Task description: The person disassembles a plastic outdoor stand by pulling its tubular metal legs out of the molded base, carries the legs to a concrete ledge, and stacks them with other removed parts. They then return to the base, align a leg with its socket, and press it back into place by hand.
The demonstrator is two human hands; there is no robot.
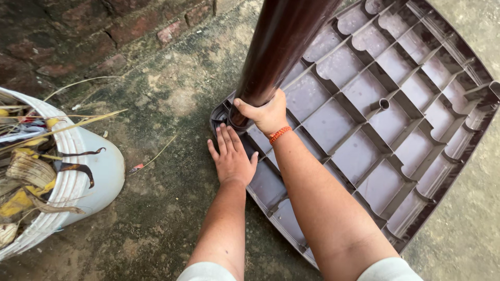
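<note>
My right hand (266, 113) clamps the brown table leg (278, 47), standing in the corner socket of the upturned tabletop (396, 130); my left hand (232, 156) presses flat, fingers open, beside it. Other sockets look empty.

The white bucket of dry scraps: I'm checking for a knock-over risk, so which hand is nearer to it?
Left. The left hand lies flat on the corner of the upturned plastic table, on the side facing the bucket. The right hand grips the brown table leg, farther away.
</note>
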